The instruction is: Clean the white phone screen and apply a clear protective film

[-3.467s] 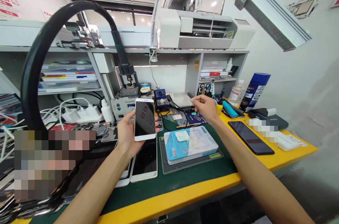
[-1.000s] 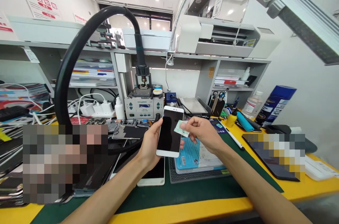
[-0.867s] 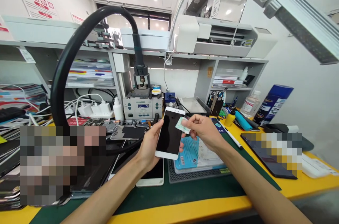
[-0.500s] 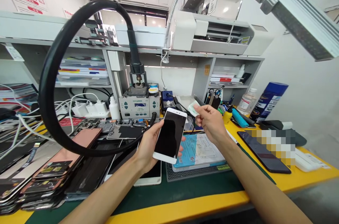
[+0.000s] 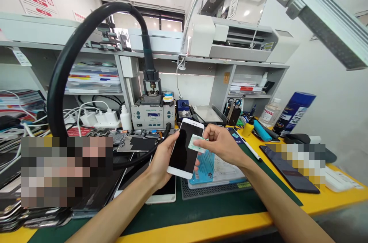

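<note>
While the yellow-edged bench (image 5: 201,227) spreads across the foreground with a green mat (image 5: 218,207) over its middle, a thick black hose (image 5: 55,93) arches high on the left and loops down behind the left forearm. If that forearm swung outward, it could snag the hose and jolt the grip. At the back sits a grey rework station (image 5: 152,117), well apart from both hands. Nearer, a blue-and-white flat box (image 5: 228,172) rests on a grey perforated pad (image 5: 198,194), partly beneath the right wrist; a low sweep of that wrist could nudge it.

The left hand (image 5: 162,160) cradles a white phone (image 5: 181,156) from below, thumb along one edge and fingertips showing at the other. The phone is held up, tilted, above the bench, with another white-framed phone (image 5: 161,199) lying under the hand. Held only by its sides, it might slip if pressed hard off-centre, and would probably strike the box or that lower phone.

The right hand (image 5: 222,145) pinches a small pale-green wipe (image 5: 197,148) over the dark screen; whether it touches the glass I cannot tell. Grit caught under it could scratch, and a loose pinch could drop it.
</note>
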The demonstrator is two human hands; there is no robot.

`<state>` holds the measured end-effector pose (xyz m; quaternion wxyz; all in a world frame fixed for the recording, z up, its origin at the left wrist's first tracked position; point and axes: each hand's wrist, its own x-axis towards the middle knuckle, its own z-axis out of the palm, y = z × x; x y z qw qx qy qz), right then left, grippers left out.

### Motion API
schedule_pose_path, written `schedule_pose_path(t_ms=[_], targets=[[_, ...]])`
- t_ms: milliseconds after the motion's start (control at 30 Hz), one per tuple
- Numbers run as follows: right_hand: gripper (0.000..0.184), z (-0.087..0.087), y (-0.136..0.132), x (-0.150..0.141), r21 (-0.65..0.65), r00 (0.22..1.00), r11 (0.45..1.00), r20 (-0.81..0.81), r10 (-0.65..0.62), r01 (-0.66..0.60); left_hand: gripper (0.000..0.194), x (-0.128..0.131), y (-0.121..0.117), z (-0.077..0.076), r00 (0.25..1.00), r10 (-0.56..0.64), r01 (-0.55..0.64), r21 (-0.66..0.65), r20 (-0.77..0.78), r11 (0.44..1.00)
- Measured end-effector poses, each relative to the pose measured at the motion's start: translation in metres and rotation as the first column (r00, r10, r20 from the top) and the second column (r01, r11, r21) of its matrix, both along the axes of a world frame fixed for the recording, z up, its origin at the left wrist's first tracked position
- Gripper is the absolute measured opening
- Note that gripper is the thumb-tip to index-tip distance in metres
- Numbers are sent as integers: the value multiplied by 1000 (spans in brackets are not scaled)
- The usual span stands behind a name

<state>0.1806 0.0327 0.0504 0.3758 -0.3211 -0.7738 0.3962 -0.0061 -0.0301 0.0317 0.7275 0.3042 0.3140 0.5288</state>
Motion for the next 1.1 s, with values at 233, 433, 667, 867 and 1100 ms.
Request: schedule_pose_path(t_ms=[233, 433, 667, 867, 1100], targets=[[42, 4, 5, 2, 19, 931, 952, -219, -293, 304, 46, 1, 0, 1, 999, -45, 45, 5, -1, 999], [43, 5, 13, 5, -24, 864, 912, -311, -395, 409, 50, 0, 0, 1, 997, -78, 78, 19, 8, 997], [45, 11, 11, 10, -216, 893, 971, -408, -188, 106, 50, -1, 2, -2, 995, -93, 92, 22, 46, 996], [45, 6, 6, 6, -249, 982, 966, -188, 20, -67, 46, 1, 1, 1, 996, -62, 62, -7, 57, 998], [55, 1, 5, 2, -160, 990, 987, -139, -32, 9, 46, 0, -1, 3, 997, -60, 60, 6, 57, 998]])
